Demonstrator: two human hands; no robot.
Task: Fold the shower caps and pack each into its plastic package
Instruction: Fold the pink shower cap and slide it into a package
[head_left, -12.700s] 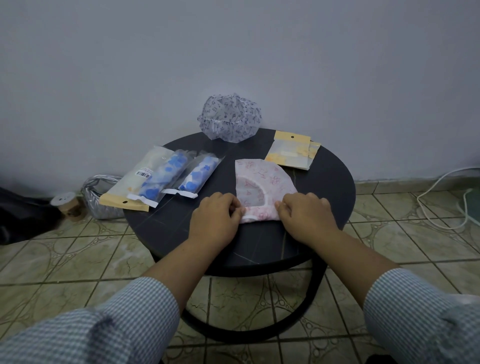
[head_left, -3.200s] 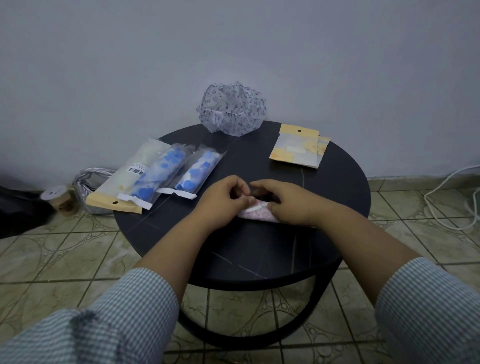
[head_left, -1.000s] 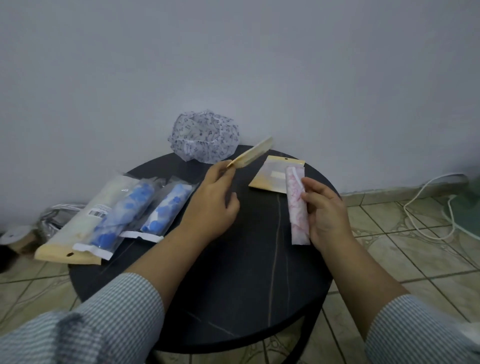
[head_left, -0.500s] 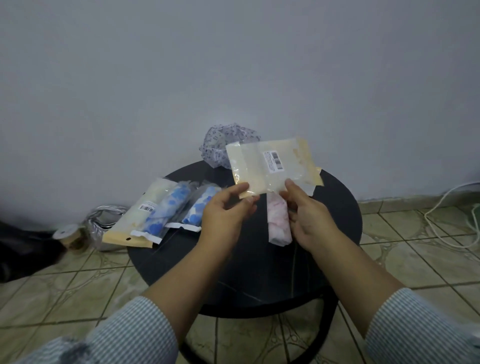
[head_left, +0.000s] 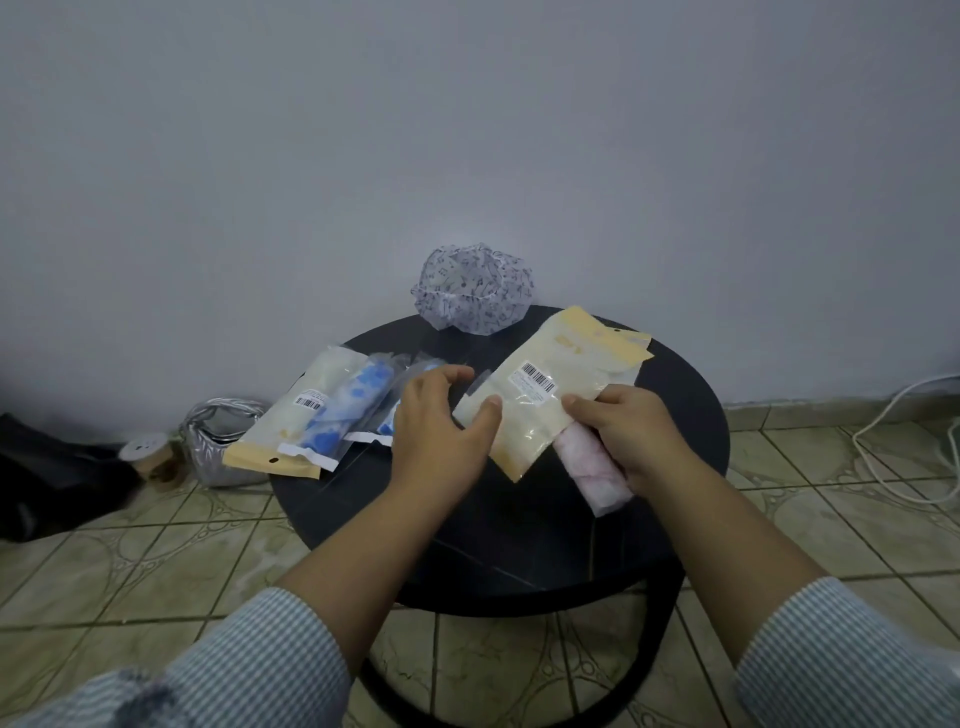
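Above the round table (head_left: 691, 447), the pink folded cap (head_left: 592, 470) is gripped in the right hand (head_left: 631, 434), partly beneath the empty package (head_left: 545, 395), whose near edge is pinched by the left hand (head_left: 441, 426), both lying along one slant.

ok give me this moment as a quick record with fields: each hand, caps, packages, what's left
left hand: thumb pinching the near edge of the empty package
right hand: holding the folded pink cap and gripping the same package
packed packages: lying at the table's left, blue caps in at least two
purple cap: unfolded, at the far edge by the wall
table: round, black
left to do: pink cap not yet inside its package; purple cap not yet folded
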